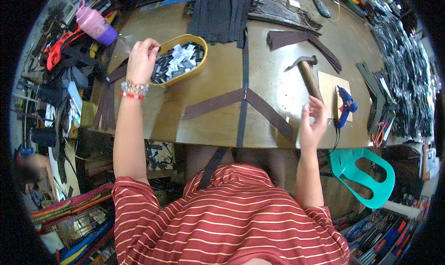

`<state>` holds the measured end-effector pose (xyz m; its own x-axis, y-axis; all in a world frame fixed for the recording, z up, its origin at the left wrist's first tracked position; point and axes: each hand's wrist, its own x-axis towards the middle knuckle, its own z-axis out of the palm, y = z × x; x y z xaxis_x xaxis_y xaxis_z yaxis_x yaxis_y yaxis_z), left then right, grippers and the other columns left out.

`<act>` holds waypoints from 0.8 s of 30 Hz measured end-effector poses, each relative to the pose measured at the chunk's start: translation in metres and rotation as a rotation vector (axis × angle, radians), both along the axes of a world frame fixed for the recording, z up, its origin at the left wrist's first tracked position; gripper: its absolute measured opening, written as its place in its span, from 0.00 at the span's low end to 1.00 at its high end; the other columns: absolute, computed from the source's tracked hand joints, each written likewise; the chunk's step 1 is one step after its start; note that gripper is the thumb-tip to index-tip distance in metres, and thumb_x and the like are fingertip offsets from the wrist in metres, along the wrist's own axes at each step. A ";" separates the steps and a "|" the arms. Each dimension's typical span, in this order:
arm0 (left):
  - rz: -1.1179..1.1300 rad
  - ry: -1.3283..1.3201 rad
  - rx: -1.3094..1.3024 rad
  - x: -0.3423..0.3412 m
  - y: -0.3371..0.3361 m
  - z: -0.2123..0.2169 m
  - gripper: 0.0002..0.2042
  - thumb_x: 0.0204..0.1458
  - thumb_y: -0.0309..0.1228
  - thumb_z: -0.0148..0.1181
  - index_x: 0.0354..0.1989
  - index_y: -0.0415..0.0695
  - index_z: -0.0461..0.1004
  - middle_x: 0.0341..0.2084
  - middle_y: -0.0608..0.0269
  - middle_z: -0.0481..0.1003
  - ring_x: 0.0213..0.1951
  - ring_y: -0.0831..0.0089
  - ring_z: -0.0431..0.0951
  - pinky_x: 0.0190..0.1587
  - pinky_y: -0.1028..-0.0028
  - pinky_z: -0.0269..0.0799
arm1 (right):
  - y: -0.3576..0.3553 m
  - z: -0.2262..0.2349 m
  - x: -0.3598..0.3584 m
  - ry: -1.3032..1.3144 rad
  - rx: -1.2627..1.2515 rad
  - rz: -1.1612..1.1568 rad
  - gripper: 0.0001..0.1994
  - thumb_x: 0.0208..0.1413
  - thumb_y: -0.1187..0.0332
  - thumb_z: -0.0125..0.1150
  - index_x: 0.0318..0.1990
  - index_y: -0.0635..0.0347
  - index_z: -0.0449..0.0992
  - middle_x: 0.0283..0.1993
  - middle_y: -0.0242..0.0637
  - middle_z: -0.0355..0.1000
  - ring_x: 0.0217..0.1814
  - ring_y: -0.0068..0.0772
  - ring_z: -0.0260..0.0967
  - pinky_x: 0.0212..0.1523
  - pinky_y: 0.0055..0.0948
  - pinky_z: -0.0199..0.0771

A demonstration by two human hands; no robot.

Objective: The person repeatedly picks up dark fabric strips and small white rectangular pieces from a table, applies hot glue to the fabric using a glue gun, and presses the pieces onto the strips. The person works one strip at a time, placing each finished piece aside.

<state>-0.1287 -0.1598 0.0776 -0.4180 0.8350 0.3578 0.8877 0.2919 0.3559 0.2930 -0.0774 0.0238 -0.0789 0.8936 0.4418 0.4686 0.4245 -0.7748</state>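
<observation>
My left hand [140,61] hovers at the left rim of a yellow oval bowl [194,69] full of small black-and-white labels; its fingertips are pinched together, and whether a label is between them I cannot tell. A beaded bracelet sits on that wrist. My right hand [313,123] is near the table's front edge with fingers spread, holding nothing, just below the wooden handle of a hammer [307,72]. Brown straps [259,105] form a V across a black strap [243,98] between my hands.
A blue glue gun [344,106] lies on a cardboard square to the right. Dark straps are piled at the table's far side, black bundles along the right. A pink and purple bottle [95,26] stands at far left. A green plastic chair [366,172] is beside me.
</observation>
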 end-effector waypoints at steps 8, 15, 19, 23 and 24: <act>-0.341 -0.814 -0.154 0.151 0.031 -0.060 0.14 0.49 0.31 0.62 0.42 0.40 0.69 0.27 0.59 0.78 0.29 0.73 0.79 0.34 0.73 0.74 | -0.013 -0.043 -0.038 0.180 -0.323 0.272 0.13 0.53 0.76 0.59 0.47 0.61 0.71 0.39 0.35 0.65 0.36 0.22 0.65 0.36 0.20 0.72; -0.305 -0.718 -0.170 0.162 0.039 -0.073 0.13 0.47 0.30 0.63 0.38 0.41 0.67 0.25 0.58 0.78 0.29 0.68 0.79 0.33 0.70 0.74 | -0.013 -0.053 -0.035 0.096 -0.251 0.275 0.12 0.54 0.78 0.58 0.47 0.63 0.71 0.37 0.31 0.64 0.34 0.16 0.64 0.31 0.16 0.69; -0.298 -0.598 -0.220 0.168 0.038 -0.071 0.15 0.46 0.32 0.64 0.39 0.42 0.68 0.26 0.58 0.76 0.29 0.62 0.78 0.33 0.66 0.72 | -0.015 -0.049 -0.040 0.076 -0.237 0.272 0.12 0.54 0.78 0.58 0.47 0.64 0.71 0.36 0.31 0.65 0.33 0.17 0.64 0.31 0.16 0.68; -0.526 -0.465 0.138 0.172 0.005 -0.063 0.19 0.44 0.36 0.66 0.42 0.44 0.69 0.34 0.57 0.68 0.35 0.63 0.72 0.38 0.68 0.70 | -0.010 -0.033 -0.039 0.123 -0.430 0.250 0.13 0.49 0.77 0.61 0.44 0.60 0.73 0.38 0.39 0.68 0.33 0.27 0.69 0.32 0.25 0.73; -0.809 -0.415 0.115 0.174 -0.006 -0.060 0.19 0.43 0.39 0.66 0.42 0.44 0.70 0.31 0.59 0.68 0.37 0.63 0.71 0.40 0.67 0.69 | -0.009 -0.027 -0.038 0.039 -0.331 0.312 0.14 0.48 0.77 0.61 0.44 0.59 0.73 0.39 0.39 0.68 0.34 0.29 0.70 0.33 0.27 0.73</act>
<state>0.0455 -0.1654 0.0173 0.1649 0.8976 0.4089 0.6001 -0.4203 0.6806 0.2550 -0.0861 -0.0035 -0.3556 0.9234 0.1444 0.3253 0.2671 -0.9071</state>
